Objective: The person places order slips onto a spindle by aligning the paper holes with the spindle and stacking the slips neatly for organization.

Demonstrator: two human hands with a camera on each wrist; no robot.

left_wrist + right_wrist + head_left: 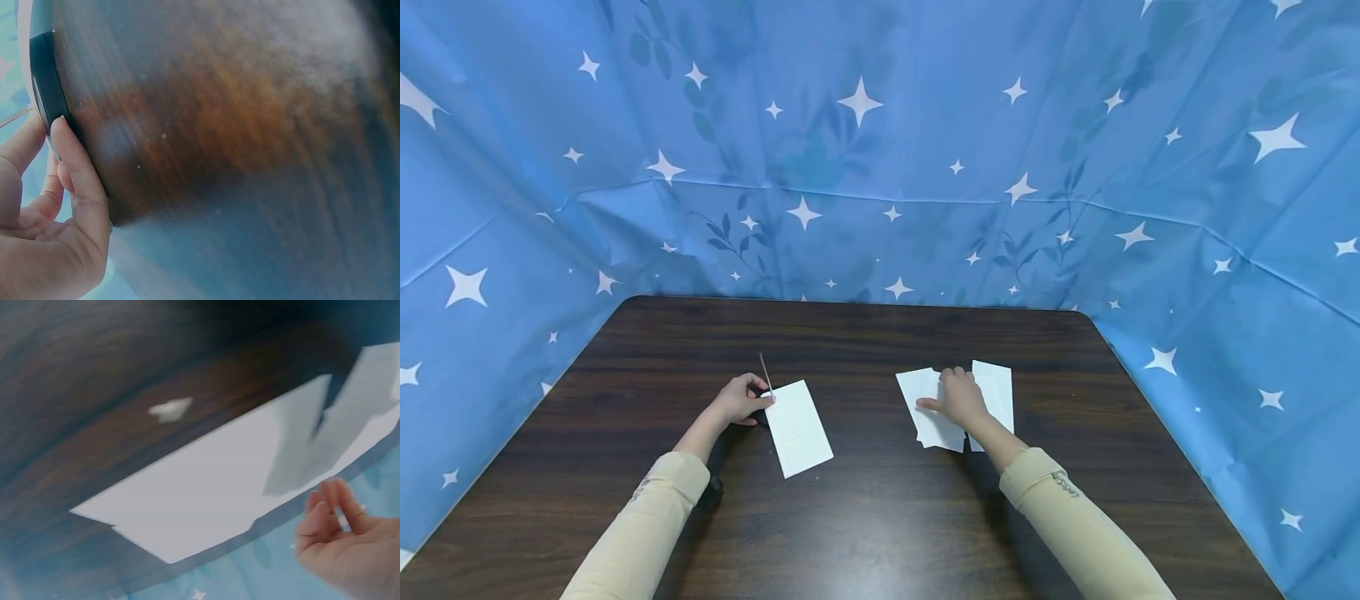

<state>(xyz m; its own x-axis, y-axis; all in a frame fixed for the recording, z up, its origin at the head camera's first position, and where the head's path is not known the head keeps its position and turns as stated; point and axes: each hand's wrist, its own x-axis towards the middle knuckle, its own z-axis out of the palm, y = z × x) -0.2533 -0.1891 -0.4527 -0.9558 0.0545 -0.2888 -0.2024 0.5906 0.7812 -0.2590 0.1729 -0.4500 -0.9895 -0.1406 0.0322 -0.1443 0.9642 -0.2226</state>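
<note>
At the left of the table, my left hand (743, 400) pinches the upper left corner of a white sheet of paper (801, 429) with faint lines. A thin pale strip (766, 371) sticks up from between its thumb and fingers; its kind is unclear. The left wrist view shows the fingers (78, 162) at the paper's shaded edge (49, 81). On the right, my right hand (958, 397) is over several white sheets, its thumb stretched left across the near pile (936, 429). Another sheet (996, 387) lies partly behind that hand. In its wrist view the paper (206, 481) has uneven edges.
Both piles lie on a dark wood-grain table (880, 517). A blue curtain (880, 242) with white stars stands behind the far edge and along both sides. A small pale patch (170, 410) shows on the wood in the right wrist view.
</note>
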